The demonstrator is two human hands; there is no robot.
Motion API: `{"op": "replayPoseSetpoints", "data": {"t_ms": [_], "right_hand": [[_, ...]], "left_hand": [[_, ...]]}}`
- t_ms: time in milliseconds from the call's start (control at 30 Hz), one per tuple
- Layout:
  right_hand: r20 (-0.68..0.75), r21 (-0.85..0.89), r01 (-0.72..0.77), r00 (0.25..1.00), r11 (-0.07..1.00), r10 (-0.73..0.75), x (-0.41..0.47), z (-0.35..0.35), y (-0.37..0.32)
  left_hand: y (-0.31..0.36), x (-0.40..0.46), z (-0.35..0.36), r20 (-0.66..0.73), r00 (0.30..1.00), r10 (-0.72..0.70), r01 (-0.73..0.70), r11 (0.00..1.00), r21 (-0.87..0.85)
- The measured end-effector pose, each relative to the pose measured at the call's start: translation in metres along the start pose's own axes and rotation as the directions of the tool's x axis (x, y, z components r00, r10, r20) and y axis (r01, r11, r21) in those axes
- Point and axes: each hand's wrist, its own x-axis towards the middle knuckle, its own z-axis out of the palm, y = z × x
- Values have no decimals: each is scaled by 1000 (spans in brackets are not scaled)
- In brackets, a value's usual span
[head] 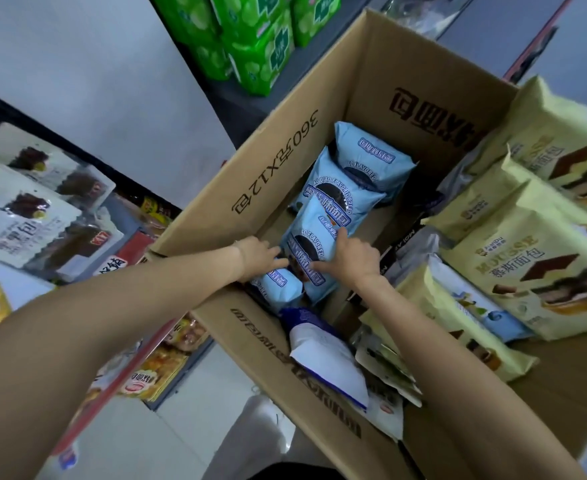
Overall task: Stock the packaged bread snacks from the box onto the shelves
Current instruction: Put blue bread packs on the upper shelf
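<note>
Both hands were reached down into the open cardboard box point(319, 161), where a row of blue packaged bread snacks point(333, 202) lay overlapping along its floor. The left hand point(257, 252) was set against the left edge of the nearest blue pack point(314, 261), its fingertips hidden behind the film, so whether they were curled or straight could not be told. The right hand point(352, 256) was laid on the same pack's right side, with the fingers spread and a thumb stretched across the printed face.

The packs were judged light, puffed with air and soft, with slippery film; crushing was to be avoided, so the pack would best be taken by its two long sides or by the crimped end seam.

Yellow mousse bread packs point(541, 268) were stacked just right of the box, and green packs point(250, 39) stood on a shelf beyond it.
</note>
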Motion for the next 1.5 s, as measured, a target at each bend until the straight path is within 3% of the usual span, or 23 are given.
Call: {"op": "replayPoseSetpoints", "data": {"t_ms": [167,333,467,533,600,700,767,833,1033,1200,1367,1500], "right_hand": [[-150,120,14,989,993,4,-19,-22,7],[-286,243,88,958,966,-15,-43,-55,24],[-403,347,155,915,925,-2,-64,-85,31],[-469,345,206,883,916,-22,-73,-104,31],[-526,351,269,849,897,-49,-82,-123,28],[-571,406,378,816,832,-92,-91,-152,17],[-587,395,441,796,806,-148,-96,-170,4],[-588,397,502,782,768,-207,-101,-184,-12],[-609,366,687,687,627,-397,-119,-206,-74],[-584,365,786,611,499,-535,-139,-204,-128],[-555,202,896,438,396,-708,-184,-178,-194],[-448,150,929,370,339,-814,-232,-134,-253]], "left_hand": [[-7,-20,-27,-175,981,-90,76,994,-83],[-22,-67,-48,-428,882,-198,91,962,-259],[-27,-111,-49,-505,803,-318,55,882,-468],[-27,-136,-46,-515,758,-400,10,797,-604],[-27,-165,-44,-505,692,-515,-48,665,-745],[-26,-209,-42,-399,590,-702,-192,358,-914],[-25,-235,-37,-315,520,-794,-271,197,-942],[-23,-261,-30,-263,457,-850,-341,105,-934],[9,-331,9,-201,226,-953,-409,95,-908],[60,-386,53,-163,104,-981,-410,107,-906],[125,-443,113,-34,-87,-996,-355,63,-933],[193,-493,167,19,-221,-975,-247,37,-968]]}}
